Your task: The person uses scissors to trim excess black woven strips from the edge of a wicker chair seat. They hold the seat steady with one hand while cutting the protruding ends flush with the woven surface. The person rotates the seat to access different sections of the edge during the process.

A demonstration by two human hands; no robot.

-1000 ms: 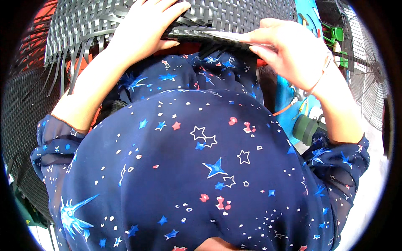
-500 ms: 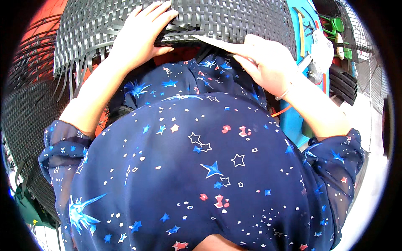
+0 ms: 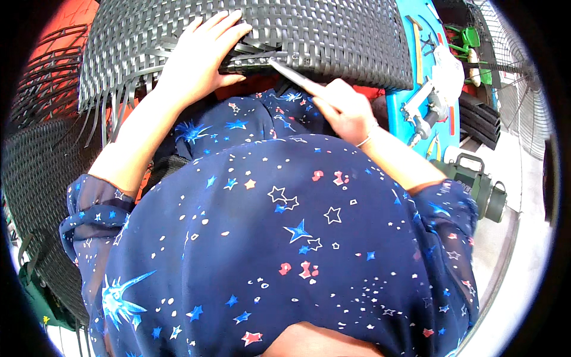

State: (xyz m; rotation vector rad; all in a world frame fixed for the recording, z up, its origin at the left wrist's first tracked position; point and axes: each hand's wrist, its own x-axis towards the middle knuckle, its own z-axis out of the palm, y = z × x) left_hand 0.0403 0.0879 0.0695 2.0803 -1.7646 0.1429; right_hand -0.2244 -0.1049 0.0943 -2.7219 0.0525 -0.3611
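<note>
A black woven panel of flat plastic strips (image 3: 256, 30) curves across the top of the view. My left hand (image 3: 199, 62) lies open on it, fingers stretched out and palm down near the near edge. Loose strip ends (image 3: 119, 101) hang off that edge to the left. In my right hand (image 3: 348, 110) is a knife-like tool with a flat pointed blade (image 3: 297, 78). Its tip meets the panel's edge, close to some raised strips (image 3: 253, 50) right of my left hand. The handle is hidden inside my closed fingers.
On the right, a blue surface (image 3: 401, 119) carries a hammer (image 3: 417, 50), a clear plastic bag (image 3: 447, 74) and a power tool (image 3: 423, 119). Beyond are black bars (image 3: 480, 122), a dark green case (image 3: 467, 169) and a fan guard (image 3: 526, 65). More black weave (image 3: 41, 178) stands at left.
My right hand and forearm have shifted left and slightly nearer, and the blade slants more steeply. The dark green case has come into view. My left hand stays on the weave.
</note>
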